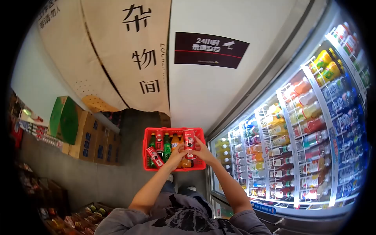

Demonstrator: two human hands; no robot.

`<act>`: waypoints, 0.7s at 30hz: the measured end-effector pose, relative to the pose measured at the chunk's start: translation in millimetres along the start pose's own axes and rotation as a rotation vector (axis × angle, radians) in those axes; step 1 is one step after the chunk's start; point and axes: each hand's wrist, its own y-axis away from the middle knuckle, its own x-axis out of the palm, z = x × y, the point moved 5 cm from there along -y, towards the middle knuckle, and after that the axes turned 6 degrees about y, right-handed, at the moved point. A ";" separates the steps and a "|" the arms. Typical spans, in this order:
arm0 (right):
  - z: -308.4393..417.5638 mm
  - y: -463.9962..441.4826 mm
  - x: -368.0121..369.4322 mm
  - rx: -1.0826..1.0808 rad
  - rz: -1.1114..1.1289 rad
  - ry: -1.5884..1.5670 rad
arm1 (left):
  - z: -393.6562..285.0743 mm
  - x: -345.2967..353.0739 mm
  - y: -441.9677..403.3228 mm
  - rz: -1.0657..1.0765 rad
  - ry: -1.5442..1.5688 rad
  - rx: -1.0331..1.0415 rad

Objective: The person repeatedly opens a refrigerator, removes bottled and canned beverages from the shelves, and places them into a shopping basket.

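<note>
A red soda can with white lettering [189, 139] is held upright between my two hands, above the right side of a red plastic basket [146, 143]. My left hand [178, 154] closes on the can's left side, and my right hand [201, 150] wraps its right side. Inside the basket are green bottles [167, 144], orange drink bottles [175, 141], a red can standing upright [159, 141] and another red can lying tilted [155, 157] at the front left. My hands and the held can hide part of the basket's contents.
A lit drinks cooler [293, 141] with several rows of bottles stands on the right. Stacked cardboard boxes [94, 137] and a green box [64, 119] are on the left. Ahead hang a beige curtain [117, 51] and a white wall panel with a dark sign [211, 49].
</note>
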 end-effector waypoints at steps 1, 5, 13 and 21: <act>-8.7 -7.0 8.2 0.001 0.024 -0.002 | -2.7 -5.9 8.4 -0.023 0.004 0.006; -51.8 -33.1 42.5 0.021 0.119 -0.073 | 4.2 -42.4 21.5 -0.151 -0.061 -0.029; -146.0 -72.4 79.6 0.093 0.097 0.089 | 42.2 -95.3 11.6 -0.256 0.039 -0.114; -164.4 -121.3 86.1 0.127 0.009 -0.075 | 40.9 -133.7 -41.5 -0.430 -0.574 -0.004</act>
